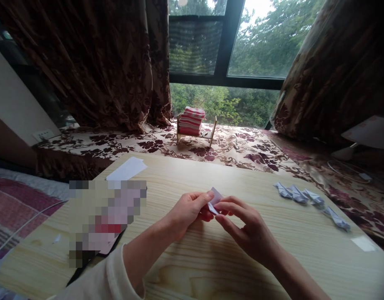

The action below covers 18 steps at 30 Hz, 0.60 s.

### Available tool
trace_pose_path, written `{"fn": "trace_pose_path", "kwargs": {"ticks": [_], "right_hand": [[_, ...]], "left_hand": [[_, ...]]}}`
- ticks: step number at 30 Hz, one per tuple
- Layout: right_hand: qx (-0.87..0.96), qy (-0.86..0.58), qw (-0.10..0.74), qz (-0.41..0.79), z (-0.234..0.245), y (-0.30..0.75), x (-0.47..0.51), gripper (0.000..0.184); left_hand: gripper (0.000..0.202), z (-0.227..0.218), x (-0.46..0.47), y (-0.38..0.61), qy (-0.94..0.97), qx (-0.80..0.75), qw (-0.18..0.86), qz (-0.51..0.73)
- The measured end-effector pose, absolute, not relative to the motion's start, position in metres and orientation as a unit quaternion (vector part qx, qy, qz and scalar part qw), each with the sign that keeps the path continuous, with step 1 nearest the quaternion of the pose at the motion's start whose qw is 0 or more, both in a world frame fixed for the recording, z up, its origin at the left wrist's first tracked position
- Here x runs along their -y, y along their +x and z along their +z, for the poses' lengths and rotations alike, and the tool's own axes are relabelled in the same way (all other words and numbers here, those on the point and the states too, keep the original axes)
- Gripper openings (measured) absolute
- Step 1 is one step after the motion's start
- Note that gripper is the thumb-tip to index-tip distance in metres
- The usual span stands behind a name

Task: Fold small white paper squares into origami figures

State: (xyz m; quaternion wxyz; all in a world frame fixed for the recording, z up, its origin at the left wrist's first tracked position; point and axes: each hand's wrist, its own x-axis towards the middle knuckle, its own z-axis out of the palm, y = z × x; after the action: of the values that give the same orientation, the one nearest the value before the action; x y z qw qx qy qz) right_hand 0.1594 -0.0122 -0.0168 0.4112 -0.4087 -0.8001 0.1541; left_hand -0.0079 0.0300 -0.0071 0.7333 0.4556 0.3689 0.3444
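Note:
A small piece of folded white paper [215, 196] is held between my two hands above the middle of the wooden table [185, 266]. My left hand [192, 206] pinches its left side, thumb on top and fingers curled beneath. From the right, my right hand [242, 216] grips the lower right edge between thumb and fingertips. A crease shows along the paper's lower part, and its underside is hidden by my fingers. Toward the table's right edge several folded paper pieces [299, 194] lie in a slanting row.
White paper sheets [126, 170] lie at the table's far left, beside a blurred-out flat object [110, 221]. A paper scrap [56, 238] is near the left edge. Beyond the table, a small wooden rack [212, 135] holds folded striped cloths [192, 121]. A lamp [367, 132] stands at right.

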Motion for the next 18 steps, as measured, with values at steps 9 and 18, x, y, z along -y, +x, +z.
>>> {"fn": "trace_pose_path", "kwargs": {"ticks": [9,18], "right_hand": [[0.800,-0.417,0.406,0.143,-0.017,0.159,0.013,0.013],[0.800,-0.424,0.417,0.082,-0.013,0.163,0.012,0.012]], "left_hand": [[0.039,-0.005,-0.028,-0.008,0.481,-0.355,0.729,0.334],[0.022,0.005,-0.024,-0.011,0.550,-0.277,0.731,0.294]]}}
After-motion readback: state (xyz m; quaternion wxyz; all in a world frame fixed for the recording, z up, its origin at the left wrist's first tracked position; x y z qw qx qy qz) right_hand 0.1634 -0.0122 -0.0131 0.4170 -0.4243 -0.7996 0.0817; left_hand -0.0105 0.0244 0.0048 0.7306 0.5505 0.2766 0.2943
